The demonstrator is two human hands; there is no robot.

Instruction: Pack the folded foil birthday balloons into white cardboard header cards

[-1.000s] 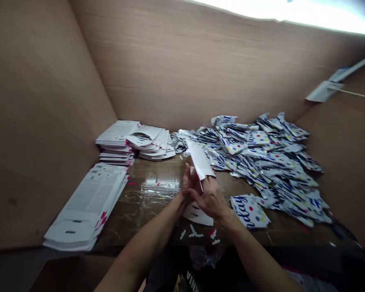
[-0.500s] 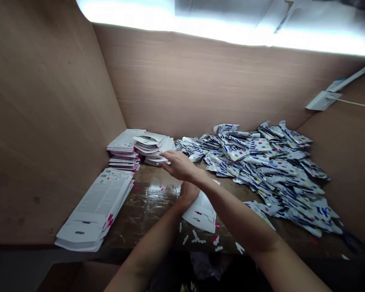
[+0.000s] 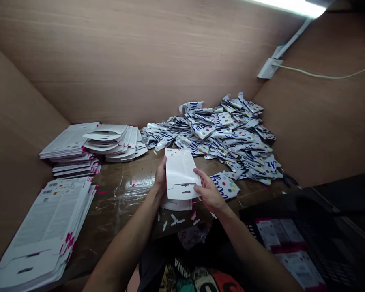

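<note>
A flat white cardboard envelope (image 3: 181, 172) with small print and a slotted flap is raised in front of me, flap end toward me. My left hand (image 3: 160, 175) grips its left edge. On its lower right side, my right hand (image 3: 211, 192) has the thumb and fingers closed near the slotted flap. Beneath it, partly hidden, another white envelope (image 3: 177, 205) lies on the table. To the right of my right hand sits a single dotted foil packet (image 3: 226, 185).
Stacks of white envelopes (image 3: 45, 227) stand at left, with open-mouthed ones (image 3: 120, 138) behind. A heap of dotted foil packets (image 3: 231, 138) fills the back right. White paper scraps (image 3: 176, 221) lie near the front edge. A dark crate (image 3: 331, 247) holds packed envelopes at lower right.
My right hand has come back from near the open-mouthed envelopes at the back. Both hands now hold an envelope above the table. The view has swung right, bringing the crate into sight.
</note>
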